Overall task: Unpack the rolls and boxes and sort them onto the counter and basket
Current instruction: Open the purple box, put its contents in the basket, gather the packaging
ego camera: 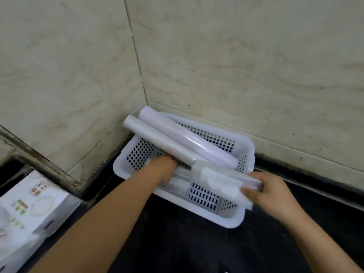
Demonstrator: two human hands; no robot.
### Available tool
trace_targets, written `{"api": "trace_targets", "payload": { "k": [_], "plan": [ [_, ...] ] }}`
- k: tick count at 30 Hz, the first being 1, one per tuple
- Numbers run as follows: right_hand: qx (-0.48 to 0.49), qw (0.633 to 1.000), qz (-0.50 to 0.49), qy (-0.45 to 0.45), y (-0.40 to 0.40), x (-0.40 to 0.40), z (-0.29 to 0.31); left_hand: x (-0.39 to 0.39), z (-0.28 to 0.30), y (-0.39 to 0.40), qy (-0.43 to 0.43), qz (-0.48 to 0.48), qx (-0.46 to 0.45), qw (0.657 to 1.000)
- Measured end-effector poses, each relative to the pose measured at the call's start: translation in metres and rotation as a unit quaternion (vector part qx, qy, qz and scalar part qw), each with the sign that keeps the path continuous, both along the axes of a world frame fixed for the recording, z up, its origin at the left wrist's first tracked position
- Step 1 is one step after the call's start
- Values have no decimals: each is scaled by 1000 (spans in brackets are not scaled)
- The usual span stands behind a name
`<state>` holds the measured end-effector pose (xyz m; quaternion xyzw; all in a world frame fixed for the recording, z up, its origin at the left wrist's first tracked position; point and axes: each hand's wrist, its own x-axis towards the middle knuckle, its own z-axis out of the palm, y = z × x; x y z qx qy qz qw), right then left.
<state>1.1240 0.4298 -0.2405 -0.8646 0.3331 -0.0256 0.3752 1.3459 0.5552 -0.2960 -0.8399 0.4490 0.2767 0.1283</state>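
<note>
A white perforated basket [244, 215] stands on the dark counter in the wall corner. Two long rolls lie slanted across it, their far ends sticking out over the rim: a pale lilac roll [189, 137] and a clear film roll [157, 138] beside it. My left hand [164, 169] reaches into the basket, fingers around a long white box [177, 184] with a blue stripe. My right hand [275, 192] grips the box's other end at the basket's right rim, along with some loose white wrapping [220, 182].
A white printed carton [33, 205] sits at the lower left, with crumpled plastic by it. Beige marble-look tiles form the two walls that meet behind the basket. Dark countertop [187, 243] stretches toward me.
</note>
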Motion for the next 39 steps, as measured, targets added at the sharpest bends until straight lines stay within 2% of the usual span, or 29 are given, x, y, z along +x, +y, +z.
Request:
{"api": "trace_targets", "payload": {
  "k": [5, 8, 11, 14, 17, 19, 21, 23, 25, 28, 31, 33, 34, 36, 39],
  "plan": [
    [-5, 1000, 19, 19, 0, 8, 5, 6, 24, 13, 36, -43, 29, 998],
    [12, 999, 35, 25, 8, 21, 7, 15, 40, 29, 2, -64, -19, 998],
    [39, 997, 64, 31, 22, 35, 4, 21, 59, 46, 16, -58, -93, 994],
    [61, 995, 66, 48, 40, 61, -6, 25, 71, 57, 5, -65, -121, 990],
    [172, 982, 40, 71, 57, 95, -20, 25, 70, 57, -23, -53, -102, 993],
    [227, 965, 40, 125, 64, 113, -30, 24, 65, 51, -33, -53, -58, 996],
    [191, 962, 66, 185, 65, 123, -40, 17, 59, 42, -41, -60, -10, 997],
    [136, 955, 109, 242, 63, 126, -43, 10, 52, 34, -45, -65, 13, 997],
    [119, 943, 150, 273, 62, 124, -44, 5, 41, 28, -48, -72, 23, 996],
    [92, 952, 141, 255, 57, 112, -46, 0, 27, 22, -58, -71, 49, 995],
    [-13, 975, 104, 195, 47, 98, -41, -1, 25, 19, -59, -62, 49, 995],
    [-100, 983, 82, 133, 43, 91, -34, 2, 29, 21, -52, -51, 0, 997],
    [-161, 976, 82, 120, 43, 90, -29, 4, 31, 23, -53, -48, -26, 997],
    [-244, 952, 109, 149, 43, 93, -28, 7, 36, 31, -53, -43, -55, 996],
    [-302, 921, 139, 205, 44, 105, -33, 7, 40, 42, -67, -25, -69, 995]
  ]
}}
